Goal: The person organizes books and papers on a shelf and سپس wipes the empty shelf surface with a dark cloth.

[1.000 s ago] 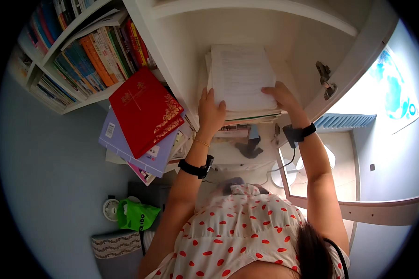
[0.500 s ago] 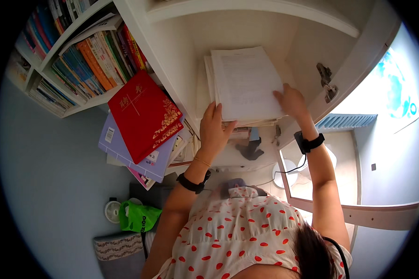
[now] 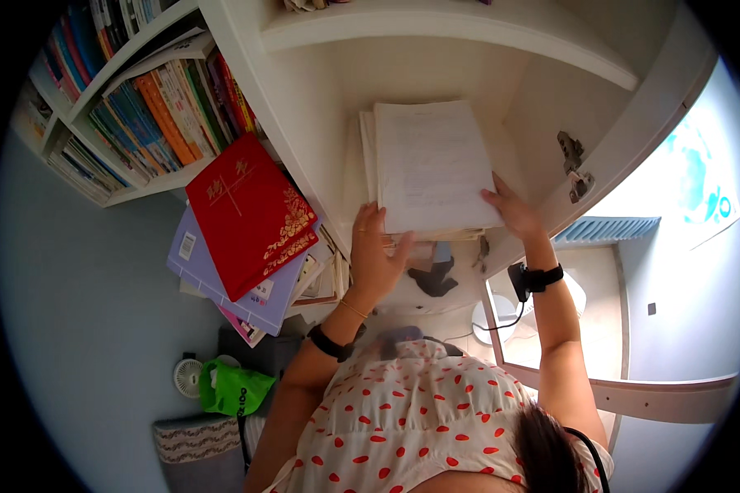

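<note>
A thick stack of white papers (image 3: 432,164) lies inside a white cabinet compartment, with its near edge at the opening. My left hand (image 3: 377,256) presses its fingers against the stack's left edge, and its thumb points to the near edge. On the opposite side my right hand (image 3: 514,212) grips the right edge, its thumb on the top sheet and its other fingers partly hidden beside the pile. A few sheets stick out along the left side of the stack. Black straps with small devices circle both of my wrists.
Left of the compartment, red folders (image 3: 251,215) rest on a lavender folder (image 3: 191,246) and other papers. Bookshelves (image 3: 152,123) packed with books stand beyond. An open cabinet door (image 3: 674,396) with a glass panel is at my right. A green bag (image 3: 232,386) lies lower left, beside a small fan (image 3: 187,376).
The whole view has shifted slightly, so the cabinet sits lower in the picture. My right hand has slid a little toward me along the stack's edge. The top sheets look straighter.
</note>
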`<state>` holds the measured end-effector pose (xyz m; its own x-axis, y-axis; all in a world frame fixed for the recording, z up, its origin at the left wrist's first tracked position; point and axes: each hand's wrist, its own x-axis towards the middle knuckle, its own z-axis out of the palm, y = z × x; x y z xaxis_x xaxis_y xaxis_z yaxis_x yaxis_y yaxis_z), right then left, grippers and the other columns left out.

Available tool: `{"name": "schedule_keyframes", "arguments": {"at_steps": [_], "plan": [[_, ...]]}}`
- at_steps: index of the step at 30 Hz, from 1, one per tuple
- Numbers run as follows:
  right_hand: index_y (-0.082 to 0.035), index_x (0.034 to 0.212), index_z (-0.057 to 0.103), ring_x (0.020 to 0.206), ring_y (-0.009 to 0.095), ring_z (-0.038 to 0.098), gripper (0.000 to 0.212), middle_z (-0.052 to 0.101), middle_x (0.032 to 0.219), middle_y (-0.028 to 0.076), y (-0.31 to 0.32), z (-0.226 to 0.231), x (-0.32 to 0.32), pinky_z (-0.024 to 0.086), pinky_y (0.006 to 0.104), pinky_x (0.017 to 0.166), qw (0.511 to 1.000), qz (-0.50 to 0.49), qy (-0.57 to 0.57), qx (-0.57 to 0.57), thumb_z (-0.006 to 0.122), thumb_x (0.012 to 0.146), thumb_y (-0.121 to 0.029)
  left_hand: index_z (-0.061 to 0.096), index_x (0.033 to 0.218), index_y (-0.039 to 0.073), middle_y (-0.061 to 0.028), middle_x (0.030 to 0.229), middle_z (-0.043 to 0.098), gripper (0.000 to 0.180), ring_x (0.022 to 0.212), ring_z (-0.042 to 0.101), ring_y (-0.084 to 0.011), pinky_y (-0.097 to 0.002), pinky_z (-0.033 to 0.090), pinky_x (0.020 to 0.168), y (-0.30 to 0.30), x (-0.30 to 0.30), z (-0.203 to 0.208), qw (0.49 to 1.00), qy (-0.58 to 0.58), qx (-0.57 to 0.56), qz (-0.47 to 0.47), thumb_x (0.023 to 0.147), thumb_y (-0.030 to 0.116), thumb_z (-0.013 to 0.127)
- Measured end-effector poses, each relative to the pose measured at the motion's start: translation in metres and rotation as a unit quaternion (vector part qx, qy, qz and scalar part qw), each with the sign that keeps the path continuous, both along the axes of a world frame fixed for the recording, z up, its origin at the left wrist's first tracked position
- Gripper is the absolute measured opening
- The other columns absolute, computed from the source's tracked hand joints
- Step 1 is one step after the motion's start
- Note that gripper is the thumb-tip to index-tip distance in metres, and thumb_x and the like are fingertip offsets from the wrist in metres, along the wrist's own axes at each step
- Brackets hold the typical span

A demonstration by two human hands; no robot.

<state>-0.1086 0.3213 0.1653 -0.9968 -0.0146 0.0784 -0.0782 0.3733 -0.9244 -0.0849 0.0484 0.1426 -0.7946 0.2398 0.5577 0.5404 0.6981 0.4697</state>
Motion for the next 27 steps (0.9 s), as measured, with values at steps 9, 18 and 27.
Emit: {"name": "schedule_keyframes", "arguments": {"at_steps": [9,18,27], "plan": [[0.004,0.134,0.025,0.122,0.025,0.035,0.064,0.038,0.132,0.018,-0.035,0.002,-0.006,0.025,0.0318,0.103,0.991,0.011,0.094,0.1,0.057,0.08,-0.009,0.018,0.135,-0.008,-0.0209,0.131,0.038,0.06,0.119,0.04,-0.0248,-0.0312,0.034,0.098,0.005,-0.028,-0.022,0.798,-0.264,0.537,-0.074,0.093,0.023,0.047],[0.004,0.134,0.025,0.12,0.021,0.038,0.061,0.041,0.13,0.014,-0.011,0.001,-0.006,0.028,0.0301,0.102,0.955,0.118,-0.075,-0.26,0.055,0.083,-0.01,0.015,0.133,-0.013,-0.0285,0.133,0.033,0.076,0.124,0.036,-0.0332,-0.0341,0.029,0.102,0.007,-0.019,-0.013,0.952,-0.147,0.267,0.009,0.085,0.025,0.06],[0.005,0.137,0.018,0.13,0.026,0.025,0.06,0.029,0.14,0.019,-0.01,-0.023,0.01,0.018,0.0308,0.106,0.992,0.034,0.071,0.094,0.047,0.089,-0.017,0.022,0.132,-0.012,-0.0287,0.128,0.04,0.076,0.117,0.044,-0.035,-0.035,0.037,0.097,-0.007,-0.022,-0.007,0.973,-0.146,0.176,-0.029,0.08,0.023,0.065]]}}
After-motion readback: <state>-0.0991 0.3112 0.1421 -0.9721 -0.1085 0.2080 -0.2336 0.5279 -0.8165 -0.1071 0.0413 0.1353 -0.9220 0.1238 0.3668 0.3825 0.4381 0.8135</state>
